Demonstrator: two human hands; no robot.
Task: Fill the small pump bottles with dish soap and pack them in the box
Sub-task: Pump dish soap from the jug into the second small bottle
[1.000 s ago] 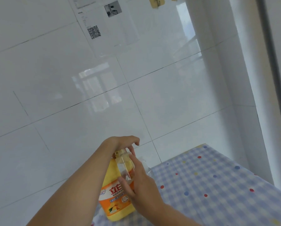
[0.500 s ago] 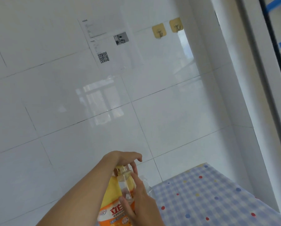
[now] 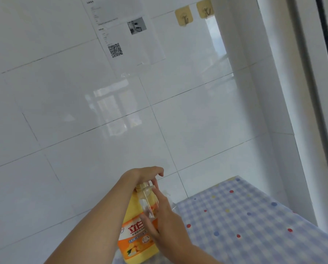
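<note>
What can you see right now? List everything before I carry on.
dish soap bottle: one, yellow with an orange label, standing at the table's left end.
small clear bottle: one, transparent, held up against the dish soap bottle below its pump.
table: one, blue-and-white check cloth with coloured dots, lower right.
paper notice: one, white with a QR code, on the wall.
wall hooks: two, tan pads, to the right of the notice.
tiled wall: white, behind everything.
left hand: on the dish soap bottle's pump top, fingers curled over it.
right hand: its grip is round the small clear bottle.
</note>
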